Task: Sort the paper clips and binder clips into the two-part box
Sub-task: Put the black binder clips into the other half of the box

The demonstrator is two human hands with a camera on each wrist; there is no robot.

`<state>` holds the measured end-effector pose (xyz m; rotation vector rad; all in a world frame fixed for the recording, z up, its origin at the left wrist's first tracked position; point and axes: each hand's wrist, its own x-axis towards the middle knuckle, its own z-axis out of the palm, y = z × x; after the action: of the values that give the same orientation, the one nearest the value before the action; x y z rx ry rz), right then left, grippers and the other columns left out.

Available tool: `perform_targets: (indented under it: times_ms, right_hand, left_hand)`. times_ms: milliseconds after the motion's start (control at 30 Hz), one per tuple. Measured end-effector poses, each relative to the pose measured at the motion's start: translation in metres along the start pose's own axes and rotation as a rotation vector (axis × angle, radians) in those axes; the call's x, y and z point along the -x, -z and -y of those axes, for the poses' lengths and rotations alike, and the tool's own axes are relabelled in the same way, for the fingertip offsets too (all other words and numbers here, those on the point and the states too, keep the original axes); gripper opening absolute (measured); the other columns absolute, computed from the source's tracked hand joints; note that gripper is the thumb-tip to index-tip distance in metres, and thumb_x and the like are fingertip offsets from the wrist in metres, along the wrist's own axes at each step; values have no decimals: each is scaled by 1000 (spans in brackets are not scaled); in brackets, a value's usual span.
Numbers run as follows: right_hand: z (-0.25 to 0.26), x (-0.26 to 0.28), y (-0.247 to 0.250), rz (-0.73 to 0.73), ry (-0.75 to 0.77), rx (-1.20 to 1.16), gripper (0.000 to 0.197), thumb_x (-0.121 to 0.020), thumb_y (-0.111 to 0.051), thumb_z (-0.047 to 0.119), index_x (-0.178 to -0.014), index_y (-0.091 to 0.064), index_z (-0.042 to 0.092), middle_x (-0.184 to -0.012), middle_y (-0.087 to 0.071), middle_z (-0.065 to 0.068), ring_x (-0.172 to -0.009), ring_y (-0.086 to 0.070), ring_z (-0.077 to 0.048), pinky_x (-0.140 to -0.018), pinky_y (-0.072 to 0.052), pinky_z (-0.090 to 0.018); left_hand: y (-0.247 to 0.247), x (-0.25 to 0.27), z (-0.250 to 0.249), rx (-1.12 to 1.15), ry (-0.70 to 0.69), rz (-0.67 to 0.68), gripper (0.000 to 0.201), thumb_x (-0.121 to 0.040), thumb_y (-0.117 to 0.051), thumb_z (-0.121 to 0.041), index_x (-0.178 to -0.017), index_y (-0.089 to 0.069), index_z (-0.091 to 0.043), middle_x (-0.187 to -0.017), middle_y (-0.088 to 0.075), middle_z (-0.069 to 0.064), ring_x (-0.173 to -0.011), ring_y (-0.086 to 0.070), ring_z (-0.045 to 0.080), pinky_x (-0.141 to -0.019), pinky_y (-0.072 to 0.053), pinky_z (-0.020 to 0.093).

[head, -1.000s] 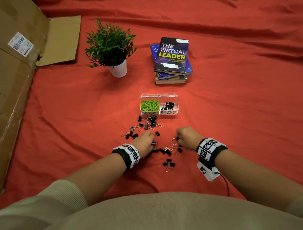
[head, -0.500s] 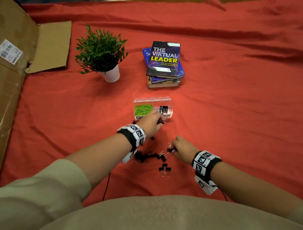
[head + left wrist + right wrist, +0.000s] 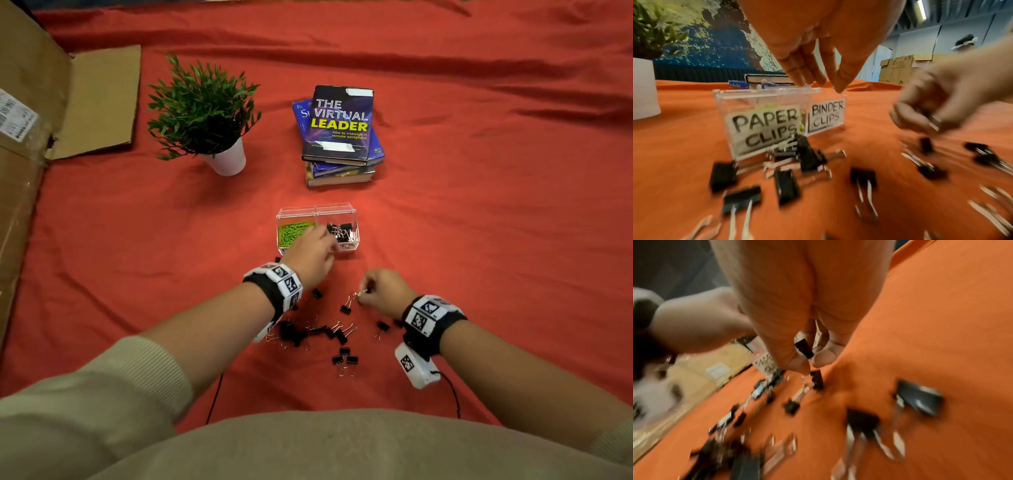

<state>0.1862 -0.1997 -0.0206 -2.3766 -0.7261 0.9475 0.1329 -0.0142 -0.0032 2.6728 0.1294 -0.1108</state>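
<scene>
The clear two-part box (image 3: 352,214) stands mid-cloth, labelled PAPER CLIPS and BINDER CLIPS (image 3: 826,116). Green paper clips (image 3: 293,231) fill its left part and black binder clips (image 3: 342,229) lie in its right part. My left hand (image 3: 322,246) hovers over the box's front rim with straight fingers (image 3: 797,71) pointing down and nothing seen in them. My right hand (image 3: 363,296), nearer me and to the right, pinches a black binder clip (image 3: 804,348) just above the cloth. Several loose binder clips (image 3: 329,332) lie scattered between my wrists.
A potted plant (image 3: 205,109) and a stack of books (image 3: 342,126) stand beyond the box. Flattened cardboard (image 3: 34,137) runs along the left edge. A thin black cable (image 3: 214,397) lies on the red cloth near my body.
My left hand went from the loose clips up to the box, and its fingers now hang straight over it. My right hand has risen slightly off the cloth, pinching a clip.
</scene>
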Motion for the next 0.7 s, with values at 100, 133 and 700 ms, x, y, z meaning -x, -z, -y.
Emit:
perform_targets:
  times_ms: [100, 133, 700]
  right_hand:
    - [24, -22, 25, -98, 24, -97, 9, -79, -65, 7, -75, -62, 15, -70, -61, 4, -66, -56, -11, -63, -47, -25]
    - [33, -30, 32, -138, 45, -115, 8, -79, -64, 7, -76, -63, 15, -69, -61, 4, -67, -56, -13, -65, -47, -25]
    - [25, -2, -26, 40, 97, 473, 43, -81, -63, 42, -116, -53, 18, -118, -43, -6, -111, -43, -24, -91, -50, -41]
  left_hand:
    - [-18, 29, 8, -35, 28, 152, 21, -89, -54, -16, -108, -61, -11, -110, -53, 4, -107, -50, 22, -93, -46, 35]
    - [-24, 37, 10, -54, 37, 200, 22, -89, -54, -17, -109, -60, -10, -112, -52, 6, -108, -49, 23, -93, -45, 36]
    - [-23, 70, 39, 56, 285, 7, 22, -90, -54, -18, -112, -56, -13, -111, -49, 5, -97, -56, 23, -79, -47, 33]
